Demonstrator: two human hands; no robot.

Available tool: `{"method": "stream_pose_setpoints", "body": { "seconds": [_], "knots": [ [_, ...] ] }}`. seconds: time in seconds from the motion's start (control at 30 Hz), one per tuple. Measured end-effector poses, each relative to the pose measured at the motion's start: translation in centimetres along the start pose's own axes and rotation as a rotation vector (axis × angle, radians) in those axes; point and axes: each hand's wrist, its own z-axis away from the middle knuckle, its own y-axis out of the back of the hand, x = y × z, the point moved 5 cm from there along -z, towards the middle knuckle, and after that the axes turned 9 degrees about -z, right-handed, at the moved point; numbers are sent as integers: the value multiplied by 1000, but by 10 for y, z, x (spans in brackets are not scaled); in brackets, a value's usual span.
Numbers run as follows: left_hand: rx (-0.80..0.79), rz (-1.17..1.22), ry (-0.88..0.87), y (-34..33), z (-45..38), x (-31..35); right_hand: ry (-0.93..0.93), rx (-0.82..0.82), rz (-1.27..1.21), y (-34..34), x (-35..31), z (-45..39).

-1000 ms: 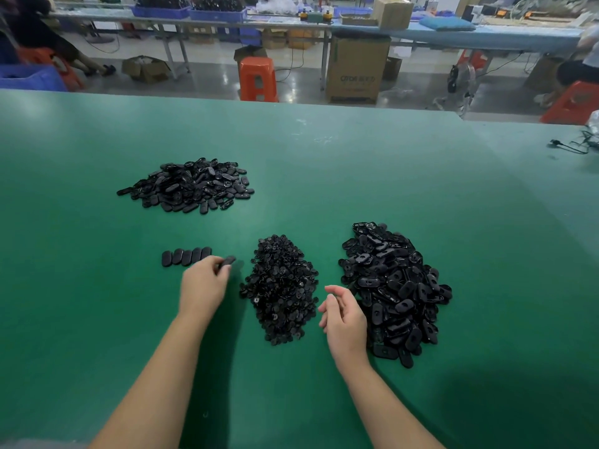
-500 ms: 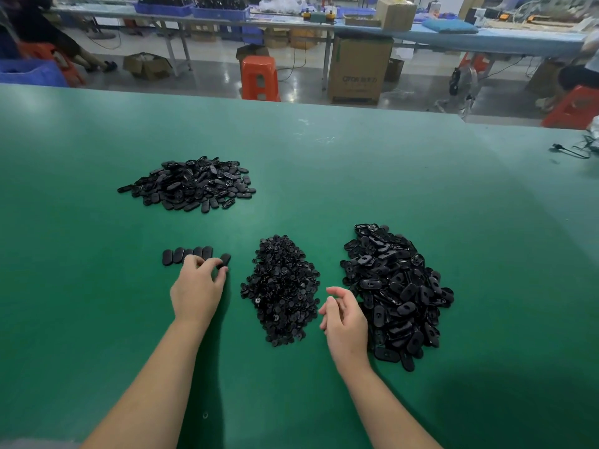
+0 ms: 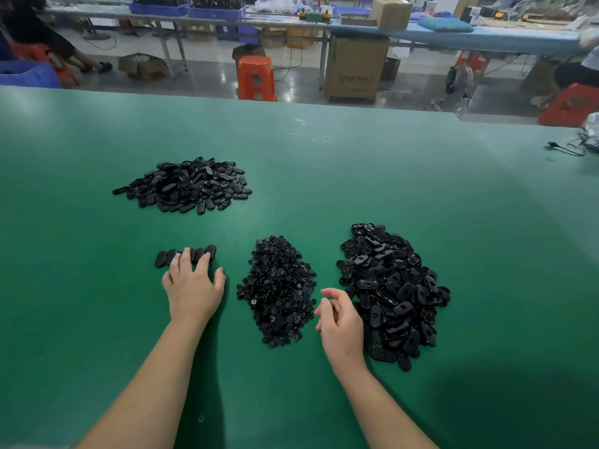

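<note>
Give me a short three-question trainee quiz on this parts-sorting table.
1. True or false: the left hand touches the row of oval parts.
2. How many loose piles lie on the green table? A two, B three, C five.
3. Fill in: the pile of smallest parts lies between the person's two ____.
Key: 1 true; 2 B; 3 hands.

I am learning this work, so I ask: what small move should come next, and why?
Probably the right hand should pick one piece from the right pile. It hovers beside that pile, loosely curled and seemingly empty, while the left hand rests its fingertips on the short row of oval pieces.
</note>
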Motion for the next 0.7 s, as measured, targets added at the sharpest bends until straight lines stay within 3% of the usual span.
{"method": "stream_pose_setpoints", "body": {
  "seconds": [0.4, 0.53, 0.7],
  "knots": [
    [16, 75, 18, 7, 4, 1, -23, -109, 184, 2, -12, -8],
    [20, 101, 10, 6, 2, 0, 262, -118, 874, 28, -40, -35],
    [42, 112, -9, 8, -1, 3, 213, -206, 1266, 60, -45, -75]
  ]
}}
